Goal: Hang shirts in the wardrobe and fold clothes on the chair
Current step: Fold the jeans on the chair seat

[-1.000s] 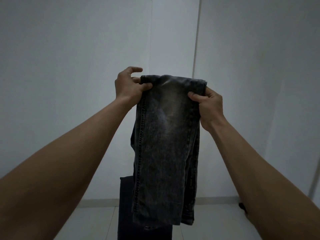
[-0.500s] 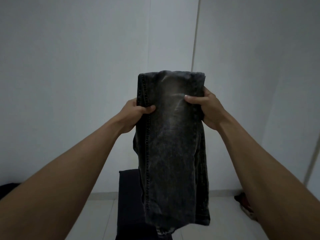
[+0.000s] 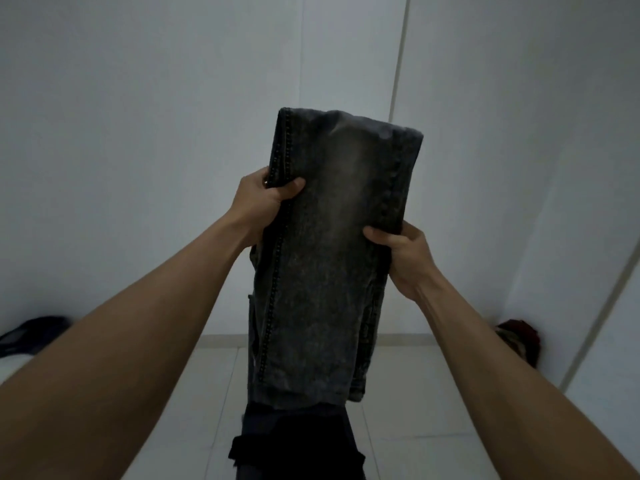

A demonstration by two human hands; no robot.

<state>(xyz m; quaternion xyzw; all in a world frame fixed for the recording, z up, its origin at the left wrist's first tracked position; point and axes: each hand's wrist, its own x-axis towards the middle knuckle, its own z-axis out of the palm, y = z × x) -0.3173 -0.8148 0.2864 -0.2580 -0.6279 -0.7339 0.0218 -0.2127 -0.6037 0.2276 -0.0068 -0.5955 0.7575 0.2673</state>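
A pair of dark grey washed jeans (image 3: 329,258), folded lengthwise, hangs in the air in front of me. My left hand (image 3: 261,202) grips its left seam edge, thumb on the front. My right hand (image 3: 398,251) grips the right edge a little lower, thumb across the cloth. The top of the jeans stands above both hands and leans away; the lower end hangs just above a dark pile of clothes (image 3: 298,441) on what seems to be the chair, whose frame is hidden.
White wall panels (image 3: 138,133) fill the background, with a corner seam on the right. Pale floor tiles (image 3: 415,393) lie below. A dark garment (image 3: 31,334) lies at the far left and a red-brown bundle (image 3: 519,337) sits on the floor at the right.
Both hands slid down from the top corners of the jeans to grips lower on the sides. The jeans dropped and their top now sticks up above the hands.
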